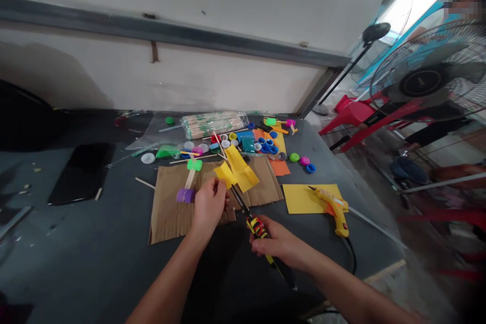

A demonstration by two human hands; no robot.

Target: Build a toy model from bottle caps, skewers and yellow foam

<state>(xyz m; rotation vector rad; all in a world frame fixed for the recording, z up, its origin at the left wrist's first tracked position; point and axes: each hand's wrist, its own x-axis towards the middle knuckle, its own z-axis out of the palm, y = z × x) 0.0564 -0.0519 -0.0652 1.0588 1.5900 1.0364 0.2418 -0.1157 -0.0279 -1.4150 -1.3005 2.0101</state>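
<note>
My left hand (210,201) is closed in a pinch at the lower left edge of a folded piece of yellow paper (243,174), which is held above the cardboard. My right hand (279,243) wraps round the yellow, red and black handle of a slim dark tool (240,197); its exact kind is unclear. The tool's far end meets the paper's lower edge. Left of my left hand, on the brown cardboard (167,212), lies a small stick assembly (190,178) with a green and a purple cap.
A yellow glue gun (332,205) rests on a yellow sheet (296,200) at right. Bottle caps (268,147), bagged wooden sticks (212,124) and orange paper (280,167) lie behind the cardboard. A black phone (81,172) is at left. Beyond the table stands a fan (421,81).
</note>
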